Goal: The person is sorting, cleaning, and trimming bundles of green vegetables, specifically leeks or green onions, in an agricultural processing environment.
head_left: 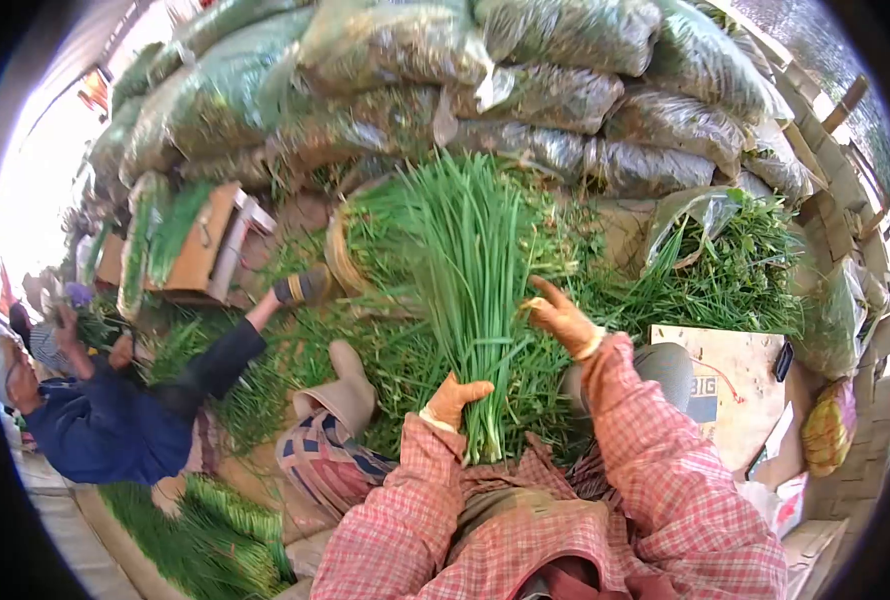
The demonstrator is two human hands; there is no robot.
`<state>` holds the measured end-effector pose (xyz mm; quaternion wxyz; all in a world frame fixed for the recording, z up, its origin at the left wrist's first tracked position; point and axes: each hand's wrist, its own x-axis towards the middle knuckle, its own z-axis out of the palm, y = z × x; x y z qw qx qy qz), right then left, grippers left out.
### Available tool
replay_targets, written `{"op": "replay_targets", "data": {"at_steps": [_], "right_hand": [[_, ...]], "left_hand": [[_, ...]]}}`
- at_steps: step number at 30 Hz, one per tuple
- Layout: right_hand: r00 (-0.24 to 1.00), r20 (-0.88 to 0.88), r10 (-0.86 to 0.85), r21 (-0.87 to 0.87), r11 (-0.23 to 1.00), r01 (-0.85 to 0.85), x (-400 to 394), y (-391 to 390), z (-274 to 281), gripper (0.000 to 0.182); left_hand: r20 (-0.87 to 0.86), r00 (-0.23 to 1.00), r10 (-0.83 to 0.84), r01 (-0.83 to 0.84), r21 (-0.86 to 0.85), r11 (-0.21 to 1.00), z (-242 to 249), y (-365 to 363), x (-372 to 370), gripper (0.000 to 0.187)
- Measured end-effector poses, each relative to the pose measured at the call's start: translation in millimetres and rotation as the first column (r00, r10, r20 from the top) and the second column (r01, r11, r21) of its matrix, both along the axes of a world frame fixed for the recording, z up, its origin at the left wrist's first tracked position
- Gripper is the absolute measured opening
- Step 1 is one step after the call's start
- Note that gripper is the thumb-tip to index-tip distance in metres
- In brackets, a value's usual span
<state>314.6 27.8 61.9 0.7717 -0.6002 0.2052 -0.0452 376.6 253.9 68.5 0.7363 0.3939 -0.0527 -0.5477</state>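
Observation:
A big bunch of long green chives [470, 260] stands upright in front of me, its pale stem ends low near my lap and its leaf tips pointing away. Near the base, my left hand [455, 398], in an orange-tan glove, is closed around the stems with its thumb across them. Gloved the same way, my right hand [563, 320] is at the right side of the bunch, fingers apart and fingertips close to the leaves. Loose green leaves [395, 355] cover the ground under and around the bunch.
Stacked filled plastic sacks [385, 60] form a wall at the back. A wooden board [740, 375] lies at my right, below an open bag of greens [735, 250]. Another person [115, 415] sits at the left. Bundled chives [215, 530] lie at the lower left.

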Motion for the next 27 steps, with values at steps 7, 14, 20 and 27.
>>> {"op": "replay_targets", "data": {"at_steps": [7, 14, 20, 27], "right_hand": [[0.965, 0.26, -0.032, 0.252, 0.967, -0.036, 31.6, 71.5, 69.9, 0.062], [0.916, 0.349, 0.198, 0.062, 0.97, -0.234, 12.2, 77.6, 117.4, 0.048], [0.768, 0.292, 0.57, -0.185, 0.822, -0.539, 23.2, 92.4, 106.3, 0.051], [0.68, 0.062, 0.731, -0.19, 0.677, -0.711, 27.0, 93.1, 67.3, 0.043]], "left_hand": [[0.857, 0.47, -0.212, -0.293, 0.378, 0.878, 30.8, 1.8, -28.1, 0.056], [0.742, 0.535, -0.404, 0.067, 0.439, 0.896, 67.0, 77.8, 29.2, 0.096], [0.48, 0.853, 0.204, 0.0, -0.391, 0.92, 127.1, 45.8, 78.2, 0.086], [0.445, 0.851, 0.278, -0.13, -0.335, 0.933, 133.5, 22.2, 64.0, 0.048]]}}
